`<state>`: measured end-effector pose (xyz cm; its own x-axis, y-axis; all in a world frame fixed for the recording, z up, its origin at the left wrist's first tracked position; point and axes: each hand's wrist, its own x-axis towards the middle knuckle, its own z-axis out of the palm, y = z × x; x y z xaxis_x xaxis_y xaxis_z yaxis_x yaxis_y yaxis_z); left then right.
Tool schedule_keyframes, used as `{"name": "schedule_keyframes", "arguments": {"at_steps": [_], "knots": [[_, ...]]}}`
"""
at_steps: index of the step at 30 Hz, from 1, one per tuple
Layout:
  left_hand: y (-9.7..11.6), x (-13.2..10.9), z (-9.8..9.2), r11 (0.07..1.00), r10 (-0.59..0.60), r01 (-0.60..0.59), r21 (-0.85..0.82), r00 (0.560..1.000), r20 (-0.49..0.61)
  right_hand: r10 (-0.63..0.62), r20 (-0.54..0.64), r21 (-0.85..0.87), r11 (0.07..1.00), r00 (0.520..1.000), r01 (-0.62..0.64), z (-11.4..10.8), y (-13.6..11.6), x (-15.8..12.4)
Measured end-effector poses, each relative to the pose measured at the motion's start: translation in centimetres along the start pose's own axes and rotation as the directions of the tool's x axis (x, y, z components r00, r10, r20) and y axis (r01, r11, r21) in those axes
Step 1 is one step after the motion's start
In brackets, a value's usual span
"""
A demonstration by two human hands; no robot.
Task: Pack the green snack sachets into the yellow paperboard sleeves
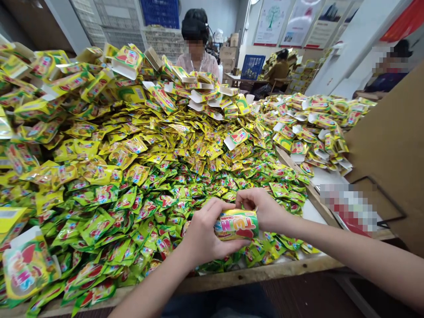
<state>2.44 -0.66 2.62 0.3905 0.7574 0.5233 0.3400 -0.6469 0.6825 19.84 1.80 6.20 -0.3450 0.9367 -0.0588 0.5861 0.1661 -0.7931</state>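
Observation:
My left hand (208,229) is wrapped around a small printed carton (236,225), yellow and green with the letters TWINS, thumb below and fingers over the top. It lies roughly level, just above the front edge of the heap. At the carton's right end is my right hand (256,207), its fingers curled in against that end; the fingertips are partly hidden. Below and around both hands lie many green sachets (132,247) with red fruit pictures. Yellow sachets (132,148) are piled behind them.
Cartons with raised white flaps (129,62) top the heap at the back. More cartons (318,119) lie at right, beyond a wooden divider (318,198). A wooden edge (265,269) runs along the front. A cardboard sheet (391,145) stands at right. A person (198,62) sits opposite; others are farther back.

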Motion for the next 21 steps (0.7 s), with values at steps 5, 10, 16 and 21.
{"name": "schedule_keyframes", "arguments": {"at_steps": [5,10,16,21], "knots": [[-0.3,0.4,-0.3,0.998,-0.059,0.059,-0.017,0.998,0.021,0.082,0.213,0.204,0.971,0.974,-0.126,-0.6,-0.3,0.3],[-0.3,0.4,-0.1,0.996,-0.053,0.056,-0.066,0.997,0.046,0.09,0.281,0.247,0.955,0.956,-0.162,-0.6,0.5,-0.2],[-0.5,0.0,0.6,0.992,-0.116,0.119,-0.052,0.992,0.048,-0.014,0.033,0.245,0.969,0.999,0.006,1.8,2.7,-0.2],[-0.5,0.3,0.3,0.966,-0.193,0.203,-0.157,0.978,0.075,-0.059,-0.071,0.147,0.987,0.996,0.069,1.5,2.8,-0.4]]}}
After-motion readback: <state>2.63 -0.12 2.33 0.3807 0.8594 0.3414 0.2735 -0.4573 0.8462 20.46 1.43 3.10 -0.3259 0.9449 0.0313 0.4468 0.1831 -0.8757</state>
